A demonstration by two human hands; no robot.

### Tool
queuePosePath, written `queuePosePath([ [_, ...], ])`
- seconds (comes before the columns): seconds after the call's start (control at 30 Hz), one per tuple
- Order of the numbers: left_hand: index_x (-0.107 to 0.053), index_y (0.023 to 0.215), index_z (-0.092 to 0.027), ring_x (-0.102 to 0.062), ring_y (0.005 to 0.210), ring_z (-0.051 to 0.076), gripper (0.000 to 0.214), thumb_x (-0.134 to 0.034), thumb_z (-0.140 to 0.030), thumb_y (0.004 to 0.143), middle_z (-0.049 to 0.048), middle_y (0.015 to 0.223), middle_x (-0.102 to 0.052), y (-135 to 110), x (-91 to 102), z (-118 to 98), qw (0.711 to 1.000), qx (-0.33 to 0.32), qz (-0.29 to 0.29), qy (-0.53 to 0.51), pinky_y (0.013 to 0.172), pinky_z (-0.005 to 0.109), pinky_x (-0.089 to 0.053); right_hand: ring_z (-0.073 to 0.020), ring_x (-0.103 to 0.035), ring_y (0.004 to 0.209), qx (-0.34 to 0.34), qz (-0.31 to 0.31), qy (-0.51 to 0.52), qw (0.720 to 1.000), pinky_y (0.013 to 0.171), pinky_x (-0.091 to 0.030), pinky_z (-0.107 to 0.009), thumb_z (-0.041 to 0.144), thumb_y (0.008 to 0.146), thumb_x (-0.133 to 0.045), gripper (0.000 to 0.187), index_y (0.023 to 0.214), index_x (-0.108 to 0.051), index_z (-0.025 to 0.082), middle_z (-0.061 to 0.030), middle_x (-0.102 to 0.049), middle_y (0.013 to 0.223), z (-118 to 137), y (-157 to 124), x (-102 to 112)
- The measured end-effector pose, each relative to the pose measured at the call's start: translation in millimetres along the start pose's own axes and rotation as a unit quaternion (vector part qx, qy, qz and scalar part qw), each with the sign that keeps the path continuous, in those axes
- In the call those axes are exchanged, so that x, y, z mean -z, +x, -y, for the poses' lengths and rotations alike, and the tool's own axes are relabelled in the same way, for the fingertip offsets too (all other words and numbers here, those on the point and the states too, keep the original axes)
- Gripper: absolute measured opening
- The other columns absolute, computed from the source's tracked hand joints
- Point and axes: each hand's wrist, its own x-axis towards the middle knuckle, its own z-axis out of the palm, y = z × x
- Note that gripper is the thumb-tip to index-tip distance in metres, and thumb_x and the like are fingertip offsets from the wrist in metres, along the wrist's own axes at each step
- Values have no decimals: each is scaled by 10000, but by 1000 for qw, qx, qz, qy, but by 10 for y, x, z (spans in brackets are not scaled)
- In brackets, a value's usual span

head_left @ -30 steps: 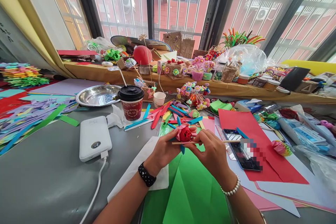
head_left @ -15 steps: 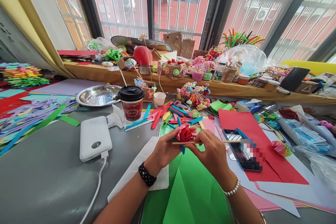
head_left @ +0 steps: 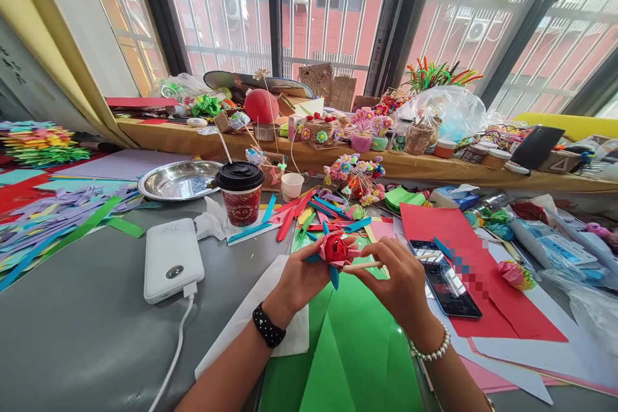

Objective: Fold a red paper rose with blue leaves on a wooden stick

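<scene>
Left hand [head_left: 303, 278]: state and contents?

"Closed around one paper flower [head_left: 337, 248], red at the centre and pink outside. Three blue tips [head_left: 335, 278] show about the flower; whether all three belong to it, I cannot tell."

"Right hand [head_left: 400, 278]?"

"Gripping one thin pale stick [head_left: 363, 265] between thumb and fingers. Its left end meets the lower right edge of the flower in view; actual contact cannot be confirmed."

"Position of the flower?"

"Held up between the two hands, above green paper [head_left: 360, 341]. One black dotted band [head_left: 268, 325] sits on the left wrist, one beaded bracelet [head_left: 437, 347] on the right."

"Items to the right?"

"One phone [head_left: 451, 286], face up, at the left edge of red paper [head_left: 432, 225]. One second flower [head_left: 516, 275], pink with yellow and green, lies near the red paper's right edge."

"And to the left?"

"One white power bank [head_left: 174, 259] with one white cable [head_left: 179, 342] plugged in. Beyond it, two cups: one dark red cup [head_left: 242, 199] under a black lid, and one small white cup [head_left: 292, 187]. One round metal dish [head_left: 146, 190] stands just left of the lidded cup."

"Loose strips?"

"Red, blue and other coloured strips [head_left: 287, 224] lie beyond the hands, overlapping; an exact count is not possible."
</scene>
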Motion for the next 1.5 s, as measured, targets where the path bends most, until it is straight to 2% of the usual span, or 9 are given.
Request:
queuePosePath([
  [0.23, -599, 977, -74, -592, 771, 176, 269, -409, -169, 810, 109, 862, -646, -23, 16, 23, 999, 23, 19, 20, 710, 265, -420, -152, -510, 609, -6, 5, 30, 1000, 556, -367, -252, 442, 750, -535, 254, 747, -559, 189, -23, -562, 652, 45, 3, -10],
  [0.43, -580, 1007, -67, -575, 876, 243, 295, -399, -199, 814, 127, 892, -637, -43, 38, -45, 996, 26, 59, 55, 787, 349, -390, -127, -503, 549, -30, 0, 60, 998, 517, -372, -234, 510, 696, -559, 333, 768, -560, 185, 0, -545, 619, 11, 12, 21],
  [0.67, -602, 935, -63, -588, 827, 247, 266, -457, -217, 772, 146, 873, -643, -83, 54, -158, 994, -25, -20, 103, 755, 358, -421, -90, -483, 496, -48, 55, 98, 992, 468, -352, -199, 321, 785, -509, 146, 765, -574, 192, 12, -570, 640, -54, 11, 44],
  [0.83, -564, 999, -100, -600, 765, 194, 261, -508, -207, 767, 114, 870, -631, -70, 41, -161, 982, -67, -75, 158, 662, 281, -469, -90, -459, 486, -50, 65, 82, 993, 472, -327, -203, 284, 800, -492, 149, 709, -555, 184, 16, -545, 604, -46, -2, 4],
  [0.93, -505, 1082, -167, -603, 736, 162, 330, -531, -256, 765, 74, 914, -602, -40, 36, -164, 961, -128, -116, 214, 639, 252, -474, -89, -448, 481, -31, 52, 36, 998, 482, -310, -207, 274, 816, -469, 173, 695, -553, 183, 16, -534, 597, -57, -14, -13],
  [1.07, -395, 1200, -264, -582, 845, 166, 616, -665, -225, 648, 51, 1090, -506, -31, 47, -183, 899, -231, -116, 354, 729, 238, -456, -93, -452, 475, -12, 11, -26, 1000, 483, -293, -213, 269, 834, -438, 200, 700, -555, 179, 9, -531, 587, -79, -28, -33],
  [1.13, -372, 1225, -279, -574, 846, 168, 706, -695, -185, 605, 57, 1115, -486, -42, 60, -195, 864, -234, -90, 437, 755, 253, -454, -97, -462, 486, 0, 10, -44, 999, 487, -290, -215, 268, 839, -432, 203, 712, -563, 179, 6, -535, 588, -84, -31, -42],
  [1.23, -442, 1180, -253, -579, 801, 162, 607, -677, -203, 622, 62, 1082, -514, -53, 81, -207, 829, -213, -72, 512, 744, 268, -466, -97, -467, 496, 18, 22, -55, 998, 483, -280, -216, 263, 838, -435, 203, 708, -568, 183, 9, -533, 584, -78, -32, -50],
  [1.5, -469, 1101, -218, -600, 770, 166, 566, -701, -248, 586, 31, 917, -609, -42, 94, -198, 817, -178, -79, 543, 702, 266, -480, -86, -448, 481, 45, 44, -70, 996, 466, -249, -219, 285, 837, -434, 248, 650, -560, 184, 25, -496, 546, -51, -39, -49],
])
